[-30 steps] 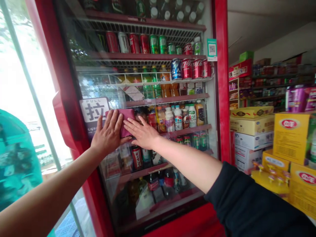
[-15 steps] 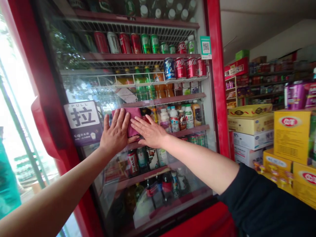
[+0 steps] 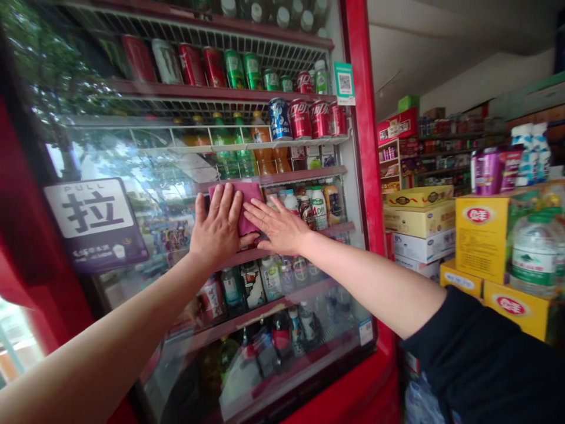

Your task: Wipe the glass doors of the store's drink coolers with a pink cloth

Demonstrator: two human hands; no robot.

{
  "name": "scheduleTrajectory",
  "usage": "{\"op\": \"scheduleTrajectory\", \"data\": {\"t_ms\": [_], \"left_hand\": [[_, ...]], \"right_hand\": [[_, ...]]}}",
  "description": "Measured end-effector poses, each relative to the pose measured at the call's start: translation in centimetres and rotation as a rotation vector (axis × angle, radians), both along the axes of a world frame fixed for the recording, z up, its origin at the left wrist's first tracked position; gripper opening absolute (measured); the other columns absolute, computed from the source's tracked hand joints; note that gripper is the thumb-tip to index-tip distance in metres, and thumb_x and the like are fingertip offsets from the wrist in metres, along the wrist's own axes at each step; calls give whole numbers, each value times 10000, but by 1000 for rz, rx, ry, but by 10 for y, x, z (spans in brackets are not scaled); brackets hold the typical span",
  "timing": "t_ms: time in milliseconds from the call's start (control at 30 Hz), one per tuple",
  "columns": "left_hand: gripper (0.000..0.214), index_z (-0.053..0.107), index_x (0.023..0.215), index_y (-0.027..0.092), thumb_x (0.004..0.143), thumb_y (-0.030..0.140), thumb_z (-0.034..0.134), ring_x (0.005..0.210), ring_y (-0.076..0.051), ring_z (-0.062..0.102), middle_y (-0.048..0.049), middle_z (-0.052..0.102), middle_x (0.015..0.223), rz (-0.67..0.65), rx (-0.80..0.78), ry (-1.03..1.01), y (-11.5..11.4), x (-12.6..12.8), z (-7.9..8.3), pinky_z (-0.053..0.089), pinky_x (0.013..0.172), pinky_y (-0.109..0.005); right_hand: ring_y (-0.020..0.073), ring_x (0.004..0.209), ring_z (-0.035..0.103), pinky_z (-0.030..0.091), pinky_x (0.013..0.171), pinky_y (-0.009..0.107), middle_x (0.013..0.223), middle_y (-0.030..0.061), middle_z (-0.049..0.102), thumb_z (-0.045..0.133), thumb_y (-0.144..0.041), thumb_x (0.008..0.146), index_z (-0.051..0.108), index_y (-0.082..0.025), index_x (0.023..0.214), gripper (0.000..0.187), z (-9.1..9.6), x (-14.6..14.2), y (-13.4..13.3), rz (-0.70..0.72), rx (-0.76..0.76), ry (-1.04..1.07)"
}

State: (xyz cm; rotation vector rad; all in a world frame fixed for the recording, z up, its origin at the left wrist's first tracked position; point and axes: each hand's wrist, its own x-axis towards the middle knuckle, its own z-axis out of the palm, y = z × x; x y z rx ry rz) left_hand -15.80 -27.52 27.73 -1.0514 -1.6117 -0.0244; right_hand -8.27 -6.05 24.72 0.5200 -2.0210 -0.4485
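A folded pink cloth (image 3: 249, 194) lies against the glass door (image 3: 163, 330) of a red drinks cooler. My left hand (image 3: 217, 227) presses flat on its left part, fingers stretched upward. From the right, my right hand (image 3: 282, 227) rests on the cloth's right edge with its fingers extended to the upper left. Both hands are open, palms toward the glass, and their thumbs are close together. Behind the glass, shelves hold cans and bottles, among them a blue Pepsi can (image 3: 279, 119). The hands hide some bottles behind them.
A purple-and-white pull sign (image 3: 95, 221) is on the door's left side, and a QR-code sticker (image 3: 344, 83) on the right. Yellow boxes (image 3: 481, 235), stacked cartons (image 3: 419, 227) and a large water bottle (image 3: 535, 253) stand to the right. Store shelves are farther back.
Both hands and the pink cloth have slid to the right across the glass, away from the pull sign. My view has turned right, showing more of the stacked goods.
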Motion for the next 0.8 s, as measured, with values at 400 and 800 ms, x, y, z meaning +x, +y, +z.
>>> {"op": "scheduleTrajectory", "data": {"t_ms": [400, 800], "left_hand": [[1001, 169, 1752, 73, 1008, 672, 470, 1735, -435, 120, -235, 131, 1849, -36, -8, -23, 64, 15, 0, -23, 1372, -711], [963, 165, 1742, 41, 1019, 595, 477, 1743, -414, 82, -239, 99, 1852, -32, -63, -33, 124, 33, 1, -29, 1380, -706]], "right_hand": [[313, 1729, 213, 103, 1427, 616, 1845, 152, 240, 649, -480, 1021, 285, -111, 1742, 888, -1, 22, 54, -68, -32, -11], [325, 1738, 174, 77, 1427, 610, 1850, 153, 217, 681, -457, 1005, 186, -124, 1771, 971, -8, 43, 109, -141, -63, -21]]}}
